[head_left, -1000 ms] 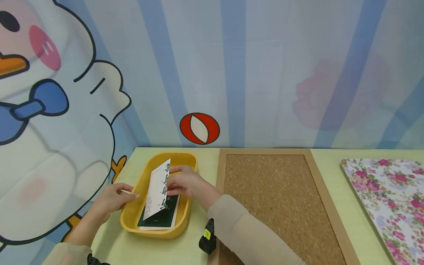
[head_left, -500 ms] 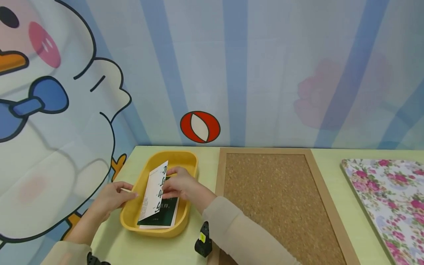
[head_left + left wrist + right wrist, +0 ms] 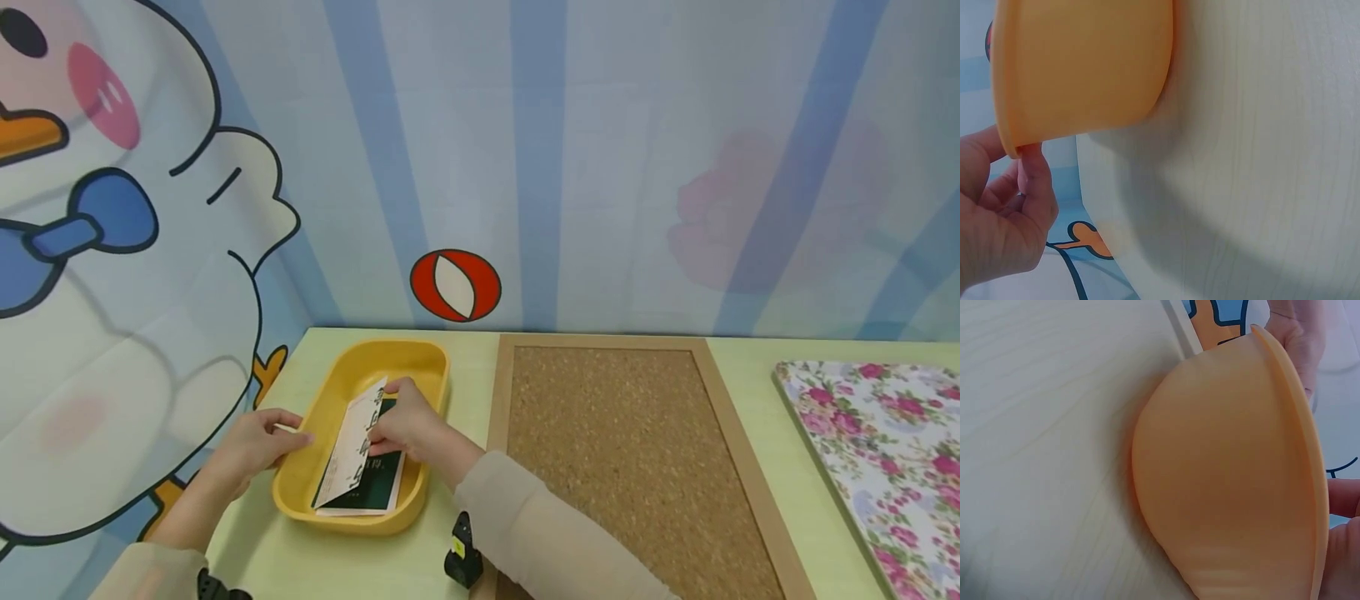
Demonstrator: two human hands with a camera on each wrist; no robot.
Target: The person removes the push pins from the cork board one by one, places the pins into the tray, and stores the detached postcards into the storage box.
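Observation:
A yellow plastic basin stands on the table at left in the head view. My left hand pinches its left rim, thumb above and fingers below; the left wrist view shows this hand at the rim up close. Inside the basin, my right hand holds the right edge of a white card with black brush-like lettering, tilted up on that side. Under it lies a dark green card with pale print, partly hidden, over something white-edged. In the right wrist view the basin wall hides most of the right fingers.
Right of the basin lies a wood-framed cork board, partly under the right forearm. A rose-patterned board lies at far right. Behind the pale table hangs a striped blue cartoon backdrop.
The white card has come down lower in the basin, and my right hand has shifted slightly with it. My left hand stays at the rim.

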